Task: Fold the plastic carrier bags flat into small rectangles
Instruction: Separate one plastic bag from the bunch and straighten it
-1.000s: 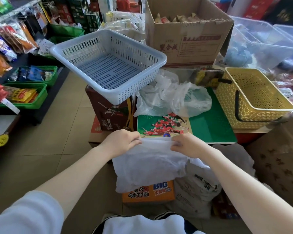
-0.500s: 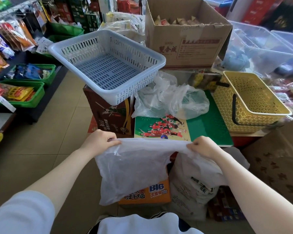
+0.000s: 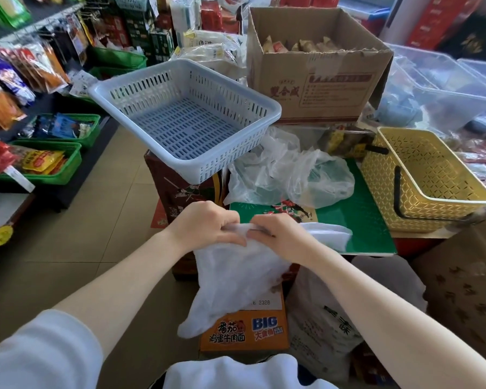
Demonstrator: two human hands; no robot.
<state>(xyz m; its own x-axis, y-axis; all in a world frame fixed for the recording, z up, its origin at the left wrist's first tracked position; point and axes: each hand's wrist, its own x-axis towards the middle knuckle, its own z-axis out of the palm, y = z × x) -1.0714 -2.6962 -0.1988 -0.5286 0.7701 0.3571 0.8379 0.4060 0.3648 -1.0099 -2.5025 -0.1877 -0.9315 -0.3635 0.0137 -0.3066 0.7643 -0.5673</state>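
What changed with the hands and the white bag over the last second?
The left hand and right hand spread the white bag wide, then came back together; both now pinch its top edge and it hangs narrower. The grey basket, yellow basket and loose bags stayed put.

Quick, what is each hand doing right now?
Left hand: pinching the white plastic bag.
Right hand: pinching the same bag.

Your left hand [image 3: 208, 226] and right hand [image 3: 278, 234] sit close together, both pinching the top edge of a white bag [image 3: 236, 279] that hangs below. Loose bags [image 3: 289, 175] lie behind on the green worktop [image 3: 365, 220], between a white basket [image 3: 185, 119] and a yellow basket [image 3: 424, 178].
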